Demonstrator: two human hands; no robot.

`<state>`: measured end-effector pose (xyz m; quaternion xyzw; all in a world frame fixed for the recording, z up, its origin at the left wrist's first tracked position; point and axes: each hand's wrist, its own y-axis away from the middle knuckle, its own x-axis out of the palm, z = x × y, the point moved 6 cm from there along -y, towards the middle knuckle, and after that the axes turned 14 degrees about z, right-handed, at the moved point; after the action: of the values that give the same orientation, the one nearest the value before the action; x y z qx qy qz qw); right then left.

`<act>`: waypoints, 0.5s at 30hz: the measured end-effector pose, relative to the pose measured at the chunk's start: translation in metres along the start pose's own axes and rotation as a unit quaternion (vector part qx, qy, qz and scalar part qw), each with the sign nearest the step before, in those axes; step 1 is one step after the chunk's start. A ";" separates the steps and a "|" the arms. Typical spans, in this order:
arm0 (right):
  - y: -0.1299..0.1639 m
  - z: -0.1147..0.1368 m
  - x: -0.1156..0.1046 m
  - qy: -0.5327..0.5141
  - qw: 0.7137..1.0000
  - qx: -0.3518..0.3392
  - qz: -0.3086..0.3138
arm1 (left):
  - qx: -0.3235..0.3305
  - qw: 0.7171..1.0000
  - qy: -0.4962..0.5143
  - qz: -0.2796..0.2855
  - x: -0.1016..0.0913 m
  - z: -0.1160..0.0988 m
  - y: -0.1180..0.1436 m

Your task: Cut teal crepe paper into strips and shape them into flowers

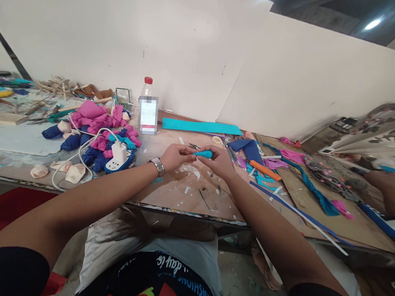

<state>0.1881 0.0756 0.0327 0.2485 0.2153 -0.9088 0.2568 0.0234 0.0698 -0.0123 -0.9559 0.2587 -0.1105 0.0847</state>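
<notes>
Head: teal roll (204,153) pinched between both hands' fingertips.

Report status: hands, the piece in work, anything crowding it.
Left hand and right hand both pinch a small teal roll above the table. Orange cutter and fabric scraps lie right, apart.

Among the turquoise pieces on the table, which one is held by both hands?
The small rolled turquoise piece, pinched between the left hand and right hand; the long flat turquoise sheet lies untouched behind.
</notes>
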 end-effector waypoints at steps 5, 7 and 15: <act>0.000 -0.001 -0.001 0.007 1.000 -0.002 -0.006 | 0.016 0.997 -0.071 -0.012 -0.003 -0.004 0.001; -0.001 -0.001 -0.001 0.000 1.000 -0.003 -0.005 | 0.021 0.994 -0.108 -0.010 -0.004 -0.006 0.002; 0.000 -0.006 0.002 0.002 1.000 0.016 -0.004 | 0.063 0.955 -0.288 -0.022 0.000 -0.022 0.007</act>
<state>0.1889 0.0779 0.0275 0.2534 0.2016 -0.9128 0.2489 0.0144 0.0613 0.0071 -0.9453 0.1952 0.1513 0.2130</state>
